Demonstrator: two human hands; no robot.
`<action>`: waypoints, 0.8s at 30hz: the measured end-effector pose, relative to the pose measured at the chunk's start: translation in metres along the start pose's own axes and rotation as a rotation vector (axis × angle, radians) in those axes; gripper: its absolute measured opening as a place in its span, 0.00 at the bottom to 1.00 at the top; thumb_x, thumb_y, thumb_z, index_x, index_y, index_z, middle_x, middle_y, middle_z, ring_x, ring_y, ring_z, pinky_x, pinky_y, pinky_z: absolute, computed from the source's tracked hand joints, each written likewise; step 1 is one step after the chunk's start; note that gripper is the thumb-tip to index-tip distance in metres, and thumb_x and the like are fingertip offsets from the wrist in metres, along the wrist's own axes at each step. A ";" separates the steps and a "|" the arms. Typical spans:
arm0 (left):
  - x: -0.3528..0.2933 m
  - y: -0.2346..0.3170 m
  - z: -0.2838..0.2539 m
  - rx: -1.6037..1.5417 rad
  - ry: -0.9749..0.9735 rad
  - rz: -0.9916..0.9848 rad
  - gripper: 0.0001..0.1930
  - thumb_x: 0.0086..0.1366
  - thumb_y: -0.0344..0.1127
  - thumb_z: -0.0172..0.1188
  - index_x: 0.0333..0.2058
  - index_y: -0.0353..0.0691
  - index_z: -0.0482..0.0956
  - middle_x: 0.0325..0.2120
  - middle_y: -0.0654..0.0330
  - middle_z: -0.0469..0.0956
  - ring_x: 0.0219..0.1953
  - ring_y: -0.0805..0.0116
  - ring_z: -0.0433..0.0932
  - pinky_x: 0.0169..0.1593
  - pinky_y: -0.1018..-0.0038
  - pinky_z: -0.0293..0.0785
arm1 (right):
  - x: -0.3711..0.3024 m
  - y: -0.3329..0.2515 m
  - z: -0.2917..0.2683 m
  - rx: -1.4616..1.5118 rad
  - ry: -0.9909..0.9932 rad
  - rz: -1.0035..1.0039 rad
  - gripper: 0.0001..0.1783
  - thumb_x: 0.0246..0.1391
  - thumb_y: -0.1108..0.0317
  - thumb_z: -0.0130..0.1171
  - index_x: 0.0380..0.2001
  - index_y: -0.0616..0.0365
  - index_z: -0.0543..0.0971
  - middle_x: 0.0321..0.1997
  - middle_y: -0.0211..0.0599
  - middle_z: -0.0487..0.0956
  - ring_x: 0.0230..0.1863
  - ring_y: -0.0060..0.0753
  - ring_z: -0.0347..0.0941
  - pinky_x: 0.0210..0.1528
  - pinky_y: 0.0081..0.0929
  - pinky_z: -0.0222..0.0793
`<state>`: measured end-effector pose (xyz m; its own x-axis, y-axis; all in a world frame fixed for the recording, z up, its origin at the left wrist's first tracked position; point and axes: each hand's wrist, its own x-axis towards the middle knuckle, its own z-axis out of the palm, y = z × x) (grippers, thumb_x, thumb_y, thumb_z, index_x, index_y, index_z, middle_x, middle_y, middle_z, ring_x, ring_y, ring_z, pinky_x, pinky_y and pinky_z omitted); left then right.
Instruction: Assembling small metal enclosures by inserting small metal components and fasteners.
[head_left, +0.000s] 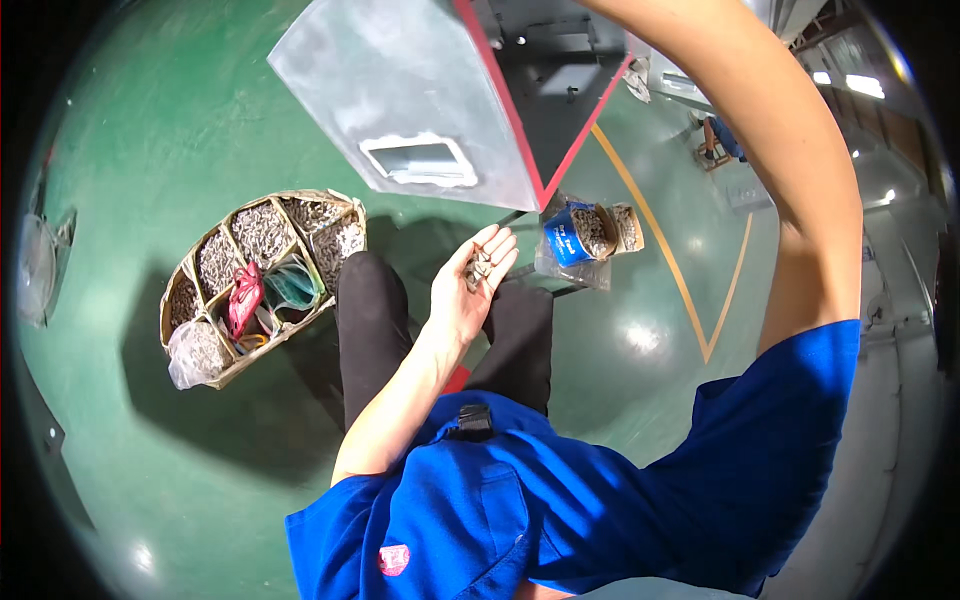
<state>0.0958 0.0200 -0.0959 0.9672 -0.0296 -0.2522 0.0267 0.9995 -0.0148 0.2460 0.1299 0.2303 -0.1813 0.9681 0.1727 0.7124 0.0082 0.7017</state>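
Observation:
My left hand [468, 283] is held palm up above my knees, fingers stretched and slightly cupped. In its palm lies a small heap of metal screws or similar fasteners [478, 268]; their exact kind is too small to tell. My right arm [780, 130] reaches up and over past the top edge, so its hand is out of sight. Ahead of me stands a grey metal cabinet [400, 80] with red edges, a dark hollow inside and a rectangular cut-out low on its side. Just right of my left hand is a blue box [566, 240] holding more small fasteners.
On the green floor to the left sits a divided cardboard box [262, 195] with fasteners in its compartments, a red bag [244, 300] and a clear bag [198, 352]. Yellow lines [660, 250] mark the floor at right. Another person [724, 138] sits far off at right.

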 end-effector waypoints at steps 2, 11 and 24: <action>-0.001 -0.001 0.000 -0.001 -0.028 -0.007 0.22 0.70 0.34 0.37 0.57 0.23 0.59 0.57 0.40 0.63 0.61 0.49 0.63 0.65 0.59 0.61 | 0.001 0.000 -0.006 0.003 0.029 0.010 0.13 0.52 0.57 0.55 0.26 0.54 0.80 0.23 0.38 0.78 0.27 0.42 0.76 0.31 0.36 0.72; -0.055 0.036 -0.006 -0.006 -0.051 0.020 0.12 0.67 0.30 0.47 0.43 0.25 0.71 0.44 0.46 0.74 0.51 0.52 0.73 0.61 0.58 0.66 | -0.103 0.004 -0.032 -0.027 0.246 -0.022 0.11 0.49 0.58 0.60 0.25 0.54 0.80 0.21 0.37 0.77 0.24 0.41 0.75 0.29 0.35 0.71; -0.161 0.096 -0.036 -0.068 0.201 0.360 0.10 0.66 0.31 0.49 0.41 0.31 0.75 0.39 0.49 0.78 0.42 0.57 0.78 0.45 0.68 0.78 | -0.230 -0.135 0.040 0.647 0.122 0.511 0.24 0.48 0.58 0.62 0.47 0.60 0.77 0.49 0.44 0.77 0.53 0.46 0.71 0.55 0.39 0.64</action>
<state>-0.0666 0.1204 -0.0912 0.8434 0.3137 -0.4363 -0.3270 0.9439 0.0466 0.2187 -0.0842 0.0684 0.2245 0.8579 0.4621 0.9691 -0.2464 -0.0133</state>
